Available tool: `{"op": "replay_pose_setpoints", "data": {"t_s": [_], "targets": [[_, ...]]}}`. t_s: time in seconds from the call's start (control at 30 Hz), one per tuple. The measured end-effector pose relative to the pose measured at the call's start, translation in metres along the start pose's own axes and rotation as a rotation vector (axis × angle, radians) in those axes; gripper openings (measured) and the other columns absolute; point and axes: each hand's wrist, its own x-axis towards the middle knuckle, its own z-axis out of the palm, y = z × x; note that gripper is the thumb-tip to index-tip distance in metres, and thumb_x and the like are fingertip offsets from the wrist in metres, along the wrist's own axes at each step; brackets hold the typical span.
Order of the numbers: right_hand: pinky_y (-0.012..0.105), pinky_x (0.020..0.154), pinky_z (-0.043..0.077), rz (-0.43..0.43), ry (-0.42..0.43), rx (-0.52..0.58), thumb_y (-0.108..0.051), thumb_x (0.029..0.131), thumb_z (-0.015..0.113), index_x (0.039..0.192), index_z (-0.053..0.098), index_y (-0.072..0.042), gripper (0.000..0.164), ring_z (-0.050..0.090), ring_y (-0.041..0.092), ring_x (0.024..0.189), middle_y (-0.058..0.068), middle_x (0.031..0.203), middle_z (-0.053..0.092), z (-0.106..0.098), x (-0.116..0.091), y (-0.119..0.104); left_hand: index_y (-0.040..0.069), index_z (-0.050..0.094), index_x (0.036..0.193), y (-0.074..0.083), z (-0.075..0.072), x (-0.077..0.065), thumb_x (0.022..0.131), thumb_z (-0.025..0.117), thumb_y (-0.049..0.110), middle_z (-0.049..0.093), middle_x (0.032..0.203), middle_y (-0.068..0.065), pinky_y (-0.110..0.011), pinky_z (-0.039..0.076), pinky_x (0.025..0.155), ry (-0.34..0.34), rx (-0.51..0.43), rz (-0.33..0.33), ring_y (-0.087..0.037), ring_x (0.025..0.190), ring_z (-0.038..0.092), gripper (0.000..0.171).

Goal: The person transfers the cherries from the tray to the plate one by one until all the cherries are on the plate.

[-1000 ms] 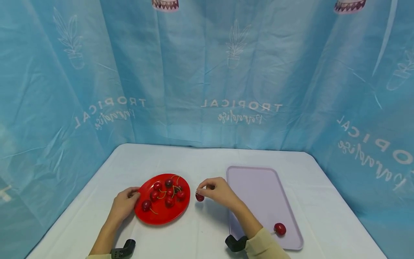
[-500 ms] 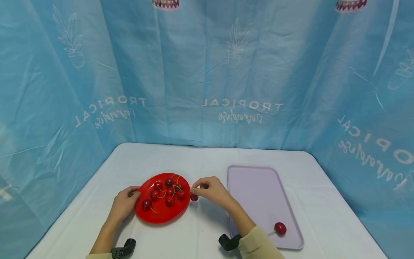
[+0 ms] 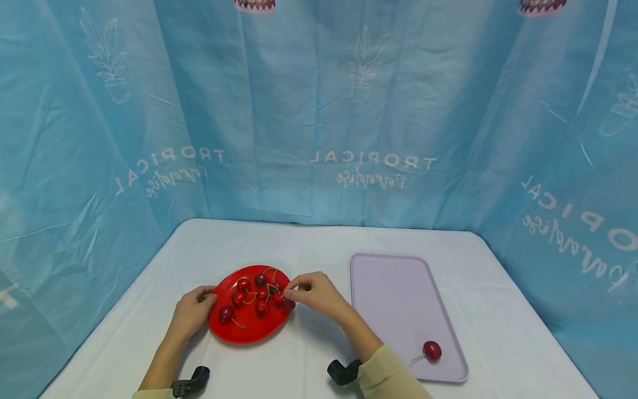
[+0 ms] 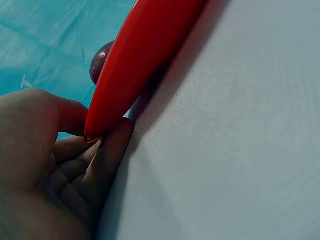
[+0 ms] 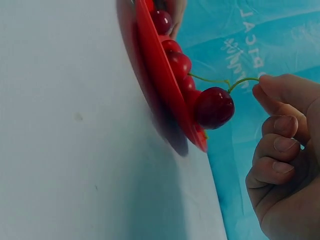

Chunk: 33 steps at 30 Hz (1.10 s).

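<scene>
A red plate (image 3: 249,332) bearing several cherries (image 3: 238,299) with green stems stands on the table's left half. My left hand (image 3: 190,315) grips its left rim; in the left wrist view the thumb lies over the rim and fingers (image 4: 112,150) are beneath it. At the plate's right rim is my right hand (image 3: 319,293), thumb and forefinger pinching the stem of a dark red cherry (image 5: 214,107). That cherry hangs over the rim, close to the others; whether it touches them I cannot tell. The other right fingers are curled in.
To the right lies a pale purple tray (image 3: 391,293) with a single cherry (image 3: 431,351) near its front right corner, stem pointing left. White cloth (image 3: 309,354) covers the table. Blue printed curtains (image 3: 319,111) hang behind and at both sides.
My right hand has moved left with the pinched cherry, from the cloth beside the plate to over its right rim. My left hand has stayed on the plate.
</scene>
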Motion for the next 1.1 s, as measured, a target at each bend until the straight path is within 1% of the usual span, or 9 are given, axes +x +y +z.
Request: {"op": "replay_pose_setpoints", "data": {"t_s": [0.13, 0.37, 0.63, 0.87, 1.1], "targets": [[0.024, 0.054, 0.044, -0.006, -0.006, -0.015, -0.03, 0.086, 0.07, 0.087, 0.075, -0.027, 0.006, 0.052, 0.012, 0.064, -0.004, 0.069, 0.062, 0.005, 0.003, 0.0, -0.006, 0.056, 0.125, 0.0, 0.0, 0.0, 0.095, 0.05, 0.016, 0.06, 0.114, -0.023, -0.048, 0.051, 0.088, -0.002, 0.0, -0.007, -0.036, 0.105, 0.055, 0.038], [0.025, 0.059, 0.049, -0.018, -0.013, -0.008, -0.028, 0.086, 0.07, 0.087, 0.075, -0.024, 0.007, 0.055, 0.012, 0.074, -0.009, 0.077, 0.065, 0.014, 0.007, -0.004, -0.006, 0.056, 0.125, 0.0, -0.001, 0.0, 0.095, 0.05, 0.016, 0.06, 0.114, -0.024, -0.048, 0.051, 0.088, -0.004, -0.001, 0.005, -0.038, 0.105, 0.056, 0.038], [0.024, 0.059, 0.048, -0.031, -0.039, -0.022, -0.026, 0.086, 0.069, 0.088, 0.076, -0.023, 0.008, 0.053, 0.01, 0.075, -0.011, 0.078, 0.064, 0.023, 0.011, -0.005, -0.006, 0.056, 0.125, 0.0, -0.001, 0.001, 0.095, 0.05, 0.016, 0.061, 0.112, -0.024, -0.048, 0.052, 0.087, -0.002, 0.011, 0.004, -0.037, 0.103, 0.056, 0.038], [0.025, 0.061, 0.05, -0.011, -0.042, -0.024, -0.026, 0.087, 0.069, 0.087, 0.075, -0.023, 0.007, 0.054, 0.01, 0.078, -0.012, 0.079, 0.065, 0.026, 0.014, -0.003, -0.007, 0.056, 0.125, 0.002, -0.001, -0.001, 0.095, 0.05, 0.015, 0.06, 0.113, -0.025, -0.049, 0.051, 0.087, -0.006, 0.008, 0.002, -0.038, 0.105, 0.055, 0.038], [0.024, 0.057, 0.048, -0.003, -0.043, -0.05, -0.027, 0.087, 0.068, 0.086, 0.075, -0.023, 0.008, 0.053, 0.01, 0.074, -0.012, 0.076, 0.063, 0.028, 0.016, -0.004, -0.005, 0.056, 0.126, -0.001, 0.0, 0.001, 0.095, 0.05, 0.015, 0.06, 0.114, -0.023, -0.049, 0.05, 0.088, -0.001, 0.009, 0.003, -0.037, 0.106, 0.055, 0.038]]}}
